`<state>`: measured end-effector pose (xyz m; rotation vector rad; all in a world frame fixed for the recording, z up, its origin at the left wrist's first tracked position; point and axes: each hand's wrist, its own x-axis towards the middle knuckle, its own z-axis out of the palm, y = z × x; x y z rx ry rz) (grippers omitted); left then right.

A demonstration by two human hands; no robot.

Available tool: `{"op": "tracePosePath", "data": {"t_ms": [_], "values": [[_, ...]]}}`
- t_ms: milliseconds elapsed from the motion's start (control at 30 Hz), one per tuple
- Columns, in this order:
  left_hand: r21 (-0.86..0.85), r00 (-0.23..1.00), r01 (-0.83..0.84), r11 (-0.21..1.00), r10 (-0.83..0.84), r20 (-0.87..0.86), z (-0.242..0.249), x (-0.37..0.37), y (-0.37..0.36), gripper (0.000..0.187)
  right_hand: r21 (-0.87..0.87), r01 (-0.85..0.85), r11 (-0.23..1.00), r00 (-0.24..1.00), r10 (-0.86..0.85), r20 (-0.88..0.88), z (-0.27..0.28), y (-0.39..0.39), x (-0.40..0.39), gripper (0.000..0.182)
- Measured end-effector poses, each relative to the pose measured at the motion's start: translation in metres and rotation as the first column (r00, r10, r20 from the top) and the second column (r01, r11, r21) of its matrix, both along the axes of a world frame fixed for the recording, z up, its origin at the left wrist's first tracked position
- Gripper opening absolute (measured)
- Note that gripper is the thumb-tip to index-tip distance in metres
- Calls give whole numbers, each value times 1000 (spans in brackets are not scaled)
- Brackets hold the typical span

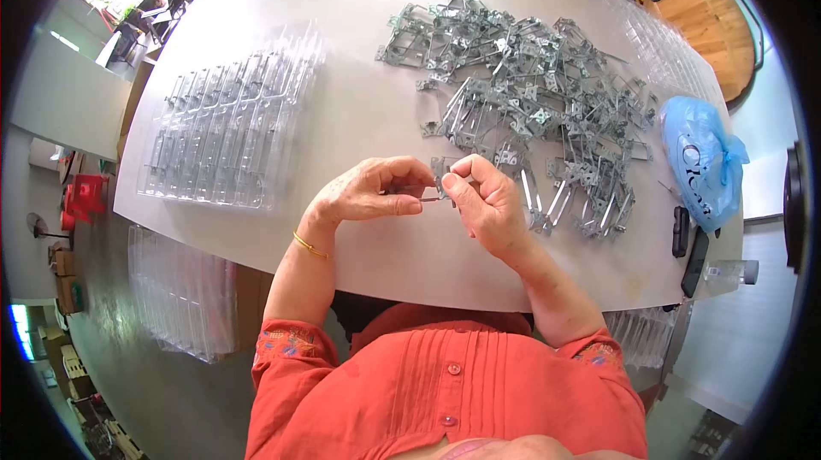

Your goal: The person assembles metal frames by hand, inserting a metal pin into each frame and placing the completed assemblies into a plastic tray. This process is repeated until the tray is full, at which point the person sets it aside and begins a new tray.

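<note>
Just in front of my body, over the near part of the table, my two hands meet around a small grey metal bracket point(444, 190). My right hand point(490, 208) pinches it between thumb and curled fingers. From the other side, my left hand point(376, 190) has its fingers bent and its thumb stretched along a thin rod-like end of the same piece; the fingers partly hide it. Right beyond the hands spreads a large heap of similar metal brackets with rods point(530, 92). To the left stands a clear plastic tray point(286, 131) with metal pieces lying in its rows of slots.
A blue plastic bag point(703, 161) sits at the table's right side, near black objects point(680, 232) and a clear bottle point(732, 272). More clear trays point(671, 45) lie at the back right. Below the table's left edge are stacked clear trays point(181, 293).
</note>
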<state>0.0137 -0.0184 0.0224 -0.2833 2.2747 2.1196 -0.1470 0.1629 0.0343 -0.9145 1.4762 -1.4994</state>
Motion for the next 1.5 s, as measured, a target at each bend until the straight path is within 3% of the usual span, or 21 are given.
{"op": "tracePosePath", "data": {"t_ms": [67, 167, 367, 500, 567, 600, 633, 667, 733, 833, 967, 1100, 1167, 1267, 1500], "values": [[-20, 1000, 14, 1000, -14, 4, 0, 1, -1, 45, -20, -39, 999, 991, 36, -127, -4, 1, -2, 15], [-74, 999, 34, 997, -35, -24, 5, 1, 0, 44, -80, 23, 997, 991, -33, -129, 3, 1, 2, 14], [-180, 997, 81, 980, -83, -4, 12, 0, 2, 43, -50, 0, 999, 986, -9, -169, 7, 4, 2, 14], [-221, 978, 205, 954, -206, 17, 15, -2, 1, 45, -24, 4, 1000, 984, -9, -179, 6, 3, -3, 15], [-246, 962, 271, 931, -269, 39, 10, -4, 3, 47, -116, 160, 980, 975, -175, -138, 2, 1, -10, 13], [-148, 974, 220, 964, -227, -25, 4, -4, 7, 49, -115, 161, 980, 975, -176, -139, 5, 2, -13, 13], [-48, 981, 171, 984, -175, -87, 0, -4, 11, 51, -123, 211, 970, 977, -212, -2, 13, 3, -16, 13], [-53, 981, 169, 984, -173, -91, 2, -2, 13, 51, -126, 259, 958, 961, -242, 135, 17, 3, -19, 13], [359, 999, 2, 933, 15, -45, 6, 0, 15, 54, -101, 256, 961, 960, -240, 147, 16, 3, -22, 11], [427, 984, 43, 903, 35, -172, 4, -1, 15, 60, -277, 235, 932, 972, -219, 89, 14, 3, -18, 7], [517, 974, 75, 852, 49, -223, -1, -2, 15, 68, -324, 190, 927, 980, -200, 5, 14, 5, -11, 7], [570, 975, 113, 814, 19, -221, 3, 0, 14, 61, -305, 187, 934, 976, -211, -48, 8, 4, -7, 11], [618, 975, 132, 775, 11, -222, 2, 0, 14, 61, -433, 131, 892, 941, -249, -227, -3, 1, -7, 15], [639, 981, 109, 762, 22, -193, 0, 1, 15, 60, -462, 122, 878, 878, -313, -363, -6, -1, -7, 16], [654, 981, 99, 750, 34, -189, -3, 2, 15, 56, -499, 66, 864, 778, -357, -517, -4, -3, -9, 19]]}}
